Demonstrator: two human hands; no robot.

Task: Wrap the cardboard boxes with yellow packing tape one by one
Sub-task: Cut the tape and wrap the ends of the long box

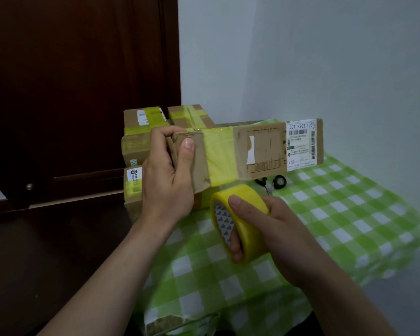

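The left hand [167, 180] gripped a long box [247, 151] held above the table [337, 214]; the right hand [272, 231] clutched the tape roll [243, 224] just below. Keeping the strip taut should avoid wrinkles.

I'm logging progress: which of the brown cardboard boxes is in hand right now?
The long brown cardboard box with the white shipping label: the left hand grips it in the air; the other taped boxes sit stacked behind.

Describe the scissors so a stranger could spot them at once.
Find the table with the green checked cloth. Below the raised long box, just beyond the yellow tape roll, lie the scissors. Their black ring handles stand out from the yellow-taped boxes.
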